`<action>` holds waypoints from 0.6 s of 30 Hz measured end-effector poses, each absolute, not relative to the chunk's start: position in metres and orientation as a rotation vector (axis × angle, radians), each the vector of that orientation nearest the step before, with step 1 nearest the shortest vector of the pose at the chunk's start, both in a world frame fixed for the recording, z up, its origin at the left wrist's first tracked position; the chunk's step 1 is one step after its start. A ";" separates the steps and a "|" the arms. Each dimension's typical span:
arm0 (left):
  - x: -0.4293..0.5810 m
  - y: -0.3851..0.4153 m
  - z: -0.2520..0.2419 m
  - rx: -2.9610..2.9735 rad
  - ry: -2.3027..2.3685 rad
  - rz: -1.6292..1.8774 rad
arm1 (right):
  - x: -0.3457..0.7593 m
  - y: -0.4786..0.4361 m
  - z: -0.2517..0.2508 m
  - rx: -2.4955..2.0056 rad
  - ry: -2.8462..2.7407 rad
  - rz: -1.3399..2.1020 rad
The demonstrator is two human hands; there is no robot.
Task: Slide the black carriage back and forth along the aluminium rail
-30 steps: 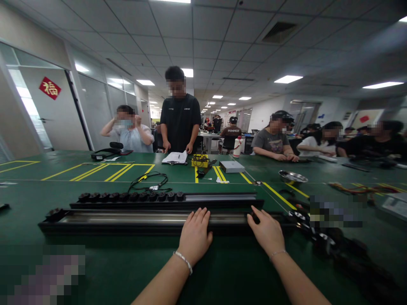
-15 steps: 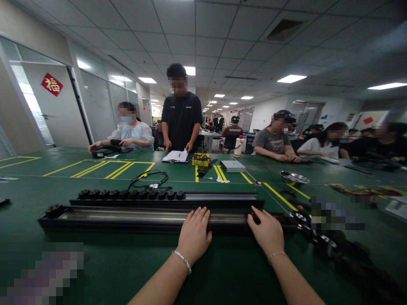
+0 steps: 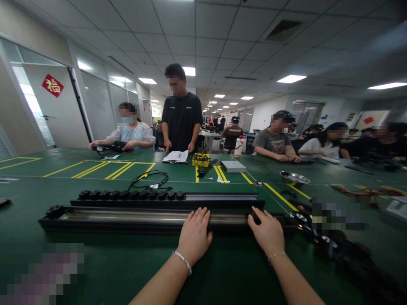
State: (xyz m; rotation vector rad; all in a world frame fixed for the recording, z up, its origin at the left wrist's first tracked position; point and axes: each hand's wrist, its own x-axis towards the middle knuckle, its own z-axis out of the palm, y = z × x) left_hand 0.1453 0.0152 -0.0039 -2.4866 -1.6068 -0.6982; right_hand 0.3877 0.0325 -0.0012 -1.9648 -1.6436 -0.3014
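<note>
A long black metal channel (image 3: 127,215) with a bare silvery inside lies crosswise in front of me, one black round-topped module (image 3: 54,209) at its left end. My left hand (image 3: 194,235) rests flat over its near edge, fingers stretched out together. Near the right end of the channel, my right hand (image 3: 269,233) has its thumb and fingers curled around a small black part (image 3: 256,217), mostly hidden by the hand. Just behind lies a second black channel (image 3: 222,197); a row of several black round-topped modules (image 3: 133,195) fills its left side.
To the right lies a dark heap of wired parts (image 3: 330,245), partly blurred. A metal bowl (image 3: 294,177), a grey box (image 3: 233,166), a yellow holder (image 3: 200,160) and a coiled black cable (image 3: 149,180) are farther back. Across the green table (image 3: 104,262), a person stands over papers (image 3: 176,156); others sit.
Both my hands keep their places on the channel. Across the table, the seated person on the left has shifted their hands and lowered the dark object; the standing person's head has turned slightly.
</note>
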 end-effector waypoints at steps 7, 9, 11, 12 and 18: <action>0.145 0.017 -0.005 -2.480 -1.600 -0.715 | 0.386 0.031 0.001 -1.974 -1.638 -0.279; 0.146 0.017 -0.004 -2.480 -1.603 -0.718 | 0.387 0.031 0.001 -1.978 -1.632 -0.268; 0.145 0.017 -0.003 -2.482 -1.603 -0.716 | 0.388 0.032 0.000 -1.978 -1.632 -0.263; 0.145 0.017 -0.003 -2.482 -1.601 -0.716 | 0.388 0.033 -0.001 -1.979 -1.631 -0.264; 0.145 0.016 -0.004 -2.474 -1.600 -0.710 | 0.390 0.035 -0.003 -1.953 -1.631 -0.298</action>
